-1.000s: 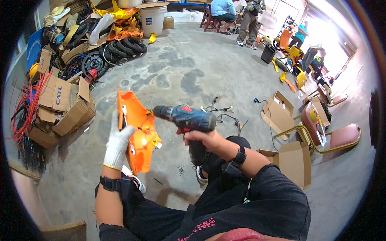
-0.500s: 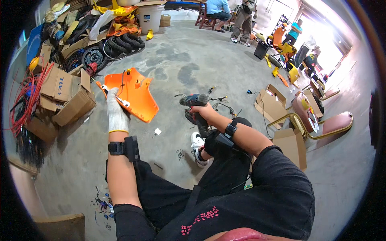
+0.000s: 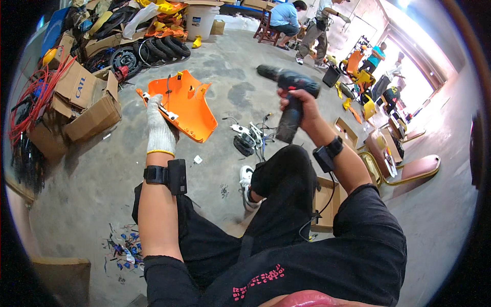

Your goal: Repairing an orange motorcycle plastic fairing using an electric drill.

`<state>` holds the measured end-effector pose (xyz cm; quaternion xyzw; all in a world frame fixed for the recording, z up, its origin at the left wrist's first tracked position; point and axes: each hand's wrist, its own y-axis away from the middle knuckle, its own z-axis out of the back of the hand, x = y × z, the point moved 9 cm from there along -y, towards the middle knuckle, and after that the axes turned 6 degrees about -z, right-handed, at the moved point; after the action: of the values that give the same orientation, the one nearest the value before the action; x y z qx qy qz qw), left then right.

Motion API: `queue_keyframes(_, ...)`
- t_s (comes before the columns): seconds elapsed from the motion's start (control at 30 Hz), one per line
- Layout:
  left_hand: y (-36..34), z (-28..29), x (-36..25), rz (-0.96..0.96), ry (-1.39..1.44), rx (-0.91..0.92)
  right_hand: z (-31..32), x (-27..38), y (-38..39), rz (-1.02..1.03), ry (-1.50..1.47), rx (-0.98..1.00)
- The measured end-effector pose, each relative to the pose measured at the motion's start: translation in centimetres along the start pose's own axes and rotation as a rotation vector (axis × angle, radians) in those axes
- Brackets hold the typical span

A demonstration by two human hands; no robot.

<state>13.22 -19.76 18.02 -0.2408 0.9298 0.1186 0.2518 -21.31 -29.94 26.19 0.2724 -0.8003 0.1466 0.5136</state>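
Note:
In a white knitted glove, my left hand [image 3: 159,120] grips the near left edge of a curved orange plastic panel [image 3: 192,110], holding it above the floor. A white strip and a dark cable run along the panel near my fingers. Bare and raised on the right, my right hand [image 3: 302,105] is wrapped round the handle of a black cordless drill [image 3: 294,84]. The drill's front end points to the far left, away from the panel. On the floor beyond my knee lie white brackets with dark wiring [image 3: 249,137].
Cardboard boxes [image 3: 84,102] and red cable [image 3: 43,97] crowd the left, with tyres [image 3: 161,48] behind. Small coloured scraps [image 3: 125,248] lie near my left leg. On the right are an open carton [image 3: 327,202] and a pink-padded chair [image 3: 417,169]. Several people [image 3: 314,33] are in the background.
My right hand has lifted the drill up and to the right, uncovering the brackets and wiring on the floor. The orange panel has shifted slightly right in my left hand's grip.

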Motion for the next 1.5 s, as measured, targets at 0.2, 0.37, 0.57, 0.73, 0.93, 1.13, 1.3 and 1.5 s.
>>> queue_keyframes(0.2, -0.2, 0.4, -0.5, -0.012, -0.044, 0.068, 3.8, 3.9, 1.9, 0.196, 0.372, -0.138)
queue_keyframes(0.37, 1.0, -2.4, 0.1, -0.040, -0.079, 0.071, 13.4, -7.6, 3.8, -0.151, 0.233, -0.351)
queue_keyframes(0.57, -0.3, -1.0, 1.2, 0.008, -0.049, 0.136, 19.7, -22.0, 9.6, -0.357, 0.466, -0.519)
queue_keyframes(0.73, -0.7, -1.1, 0.4, -0.082, -0.118, 0.151, 25.7, -30.8, 12.6, -0.516, 0.888, -0.450)
queue_keyframes(0.93, -1.0, 0.2, -1.2, -0.251, -0.020, -0.012, 24.3, -33.5, 9.6, -0.496, 1.689, -0.190)
queue_keyframes(1.13, 2.3, 1.8, -0.2, -0.318, -0.257, 0.089, 24.2, -37.0, 6.6, -0.570, 1.987, -0.081)
queue_keyframes(1.3, -0.1, 1.0, 2.5, -0.344, -0.237, -0.021, 25.3, -41.4, 3.5, -0.568, 2.205, 0.036)
queue_keyframes(1.5, -3.5, 1.9, 3.1, -0.311, -0.271, -0.112, 27.4, -44.2, 1.6, -0.736, 2.030, -0.174)
